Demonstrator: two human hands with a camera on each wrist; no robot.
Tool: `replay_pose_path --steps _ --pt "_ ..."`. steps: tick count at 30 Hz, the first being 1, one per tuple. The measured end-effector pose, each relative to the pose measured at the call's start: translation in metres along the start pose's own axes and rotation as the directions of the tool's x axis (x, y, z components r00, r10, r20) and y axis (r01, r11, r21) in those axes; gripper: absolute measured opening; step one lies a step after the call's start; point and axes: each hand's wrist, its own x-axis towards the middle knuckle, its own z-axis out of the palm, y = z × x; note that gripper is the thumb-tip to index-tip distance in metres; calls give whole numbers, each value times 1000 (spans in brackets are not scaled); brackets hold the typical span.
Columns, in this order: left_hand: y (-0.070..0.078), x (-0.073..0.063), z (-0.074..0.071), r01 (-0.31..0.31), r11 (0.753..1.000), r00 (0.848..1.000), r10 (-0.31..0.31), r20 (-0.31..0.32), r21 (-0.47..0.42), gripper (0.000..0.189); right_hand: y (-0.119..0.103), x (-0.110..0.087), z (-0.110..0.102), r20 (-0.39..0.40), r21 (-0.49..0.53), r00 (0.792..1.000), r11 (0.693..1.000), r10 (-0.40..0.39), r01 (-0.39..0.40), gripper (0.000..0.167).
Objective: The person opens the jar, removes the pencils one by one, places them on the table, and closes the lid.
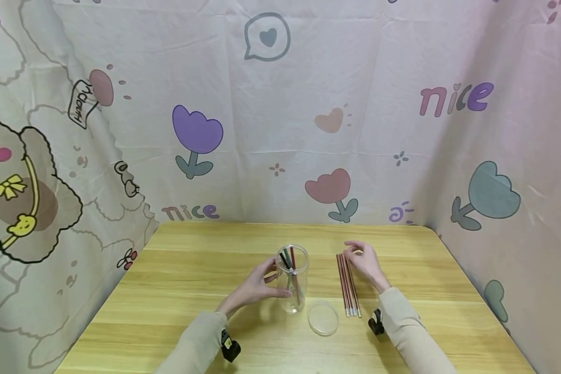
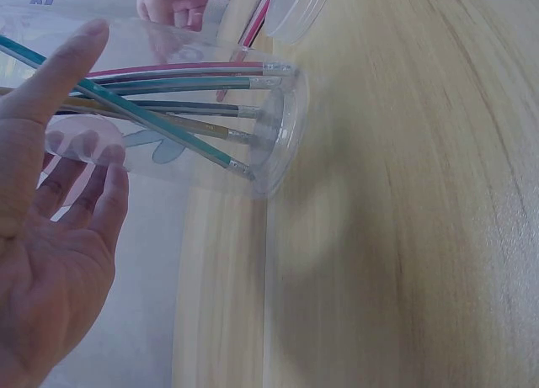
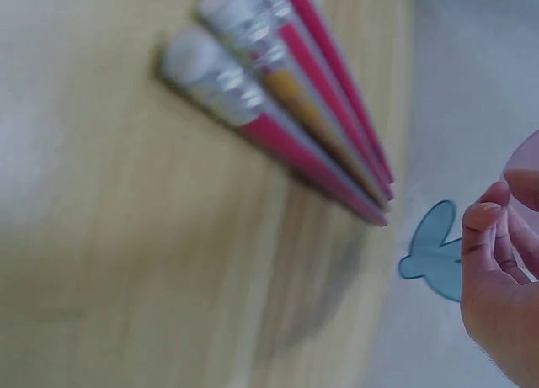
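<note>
A clear jar (image 1: 293, 304) stands upright on the table, and my left hand (image 1: 257, 285) grips its side between thumb and fingers. Inside the jar lean several pencils (image 2: 185, 110), teal, red, dark and brown, with their eraser ends at the bottom. To the right, a row of pencils (image 1: 348, 285) lies on the table, mostly red with a yellow one (image 3: 299, 98) among them, erasers towards me. My right hand (image 1: 364, 261) is at their far ends, fingers loosely bent. In the right wrist view this hand (image 3: 505, 270) has nothing visible in its fingers.
A round clear lid (image 1: 323, 318) lies flat between the jar and the row of pencils. The wood-grain table (image 1: 191, 270) ends at a patterned cloth backdrop (image 1: 262, 130). Each sleeve has a small black camera (image 1: 230, 347) at the wrist.
</note>
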Motion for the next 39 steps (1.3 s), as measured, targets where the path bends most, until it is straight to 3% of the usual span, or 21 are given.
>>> replay_pose_path --steps 9,21,33,39 --pt "0 1 0 -4 1000 1000 4 -2 11 87 -22 -4 7 -12 100 989 984 -148 149 37" --pt "-1 1 0 -7 1000 1000 7 4 9 89 -65 -13 18 74 212 984 967 -163 144 37" --pt "-1 1 0 -8 1000 1000 8 5 6 88 -93 -27 29 133 215 949 943 -286 254 33" --pt "-1 1 0 -9 1000 1000 9 -3 12 89 -103 -33 32 173 195 937 943 -305 271 32"
